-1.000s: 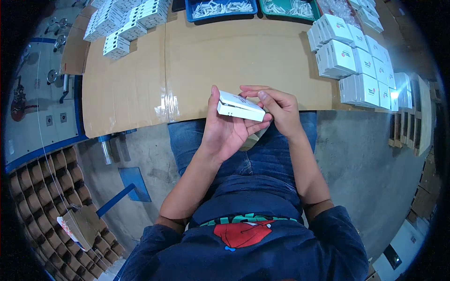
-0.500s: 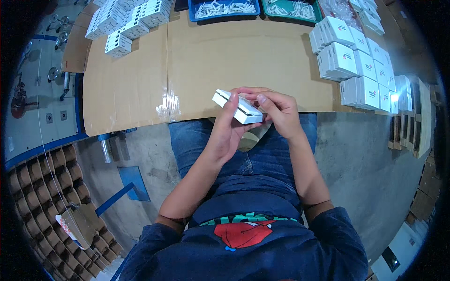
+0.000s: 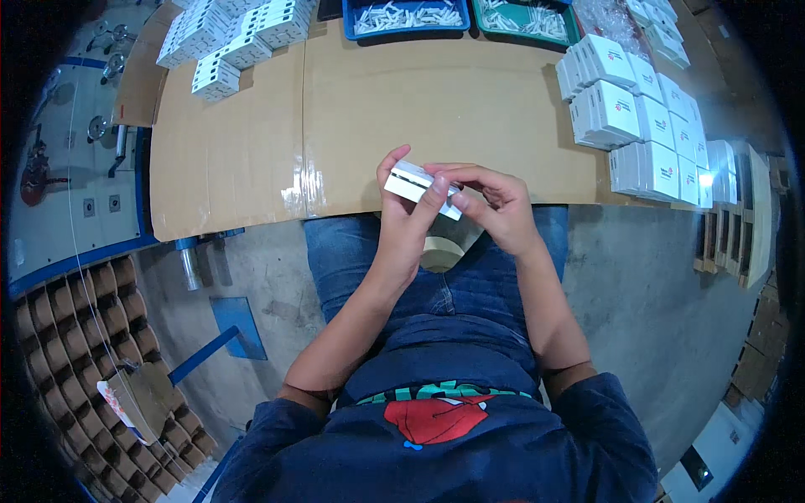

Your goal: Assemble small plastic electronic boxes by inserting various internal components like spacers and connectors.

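A small white rectangular plastic case (image 3: 404, 188) with a dark slot along its side is held just over the table's near edge, tilted down to the right. My left hand (image 3: 404, 233) is closed around it, the thumb pressing on the slotted side and the index finger raised past its far end. At the case's right end, the thumb and fingertips of my right hand (image 3: 508, 220) pinch it. My fingers hide that end, so I cannot make out whether a small part is between them.
Stacked white cases (image 3: 605, 113) stand on the right of the cardboard-covered table (image 3: 436, 109), with more white block-like units (image 3: 216, 77) at the far left. A blue tray (image 3: 407, 35) and a green tray (image 3: 528, 35) at the back hold small white parts.
The case has been turned in my hands so its slotted side faces up more. My left thumb has shifted right across it, and the right fingers have come onto its right end.
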Motion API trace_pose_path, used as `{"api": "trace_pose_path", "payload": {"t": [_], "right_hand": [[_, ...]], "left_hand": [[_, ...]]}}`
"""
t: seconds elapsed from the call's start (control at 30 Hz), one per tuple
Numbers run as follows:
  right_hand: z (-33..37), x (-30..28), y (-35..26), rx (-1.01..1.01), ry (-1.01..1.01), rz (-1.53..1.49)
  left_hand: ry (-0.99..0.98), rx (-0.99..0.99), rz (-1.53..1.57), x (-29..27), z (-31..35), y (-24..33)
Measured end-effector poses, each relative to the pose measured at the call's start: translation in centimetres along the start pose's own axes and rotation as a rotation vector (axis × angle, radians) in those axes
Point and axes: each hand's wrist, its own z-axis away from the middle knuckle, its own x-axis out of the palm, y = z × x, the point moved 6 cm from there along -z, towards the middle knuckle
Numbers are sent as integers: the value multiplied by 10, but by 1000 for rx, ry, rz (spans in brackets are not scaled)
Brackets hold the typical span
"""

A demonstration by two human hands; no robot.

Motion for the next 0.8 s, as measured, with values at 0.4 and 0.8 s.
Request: {"api": "trace_pose_path", "payload": {"t": [0.4, 0.8], "right_hand": [[2, 0, 3, -8, 5, -80], [-1, -2, -3, -20, -22, -28]], "left_hand": [[53, 53, 35, -7, -2, -5], [-16, 150, -108, -3, -1, 7]]}}
